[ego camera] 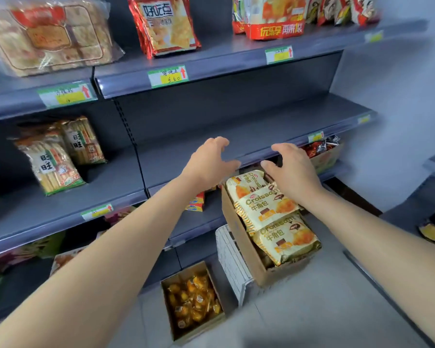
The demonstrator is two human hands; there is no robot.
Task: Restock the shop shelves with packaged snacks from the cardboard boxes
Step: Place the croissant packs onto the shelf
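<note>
While the left hand point(211, 160) and right hand point(293, 170) reach over boxed croissant packs point(266, 205), grips wide and empty, grasping one pack looks next.

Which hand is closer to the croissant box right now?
Right. The right hand hovers open over the far end of the croissant box, just above its top packs. The left hand, also open, is off to the box's left, in front of the shelf.
</note>
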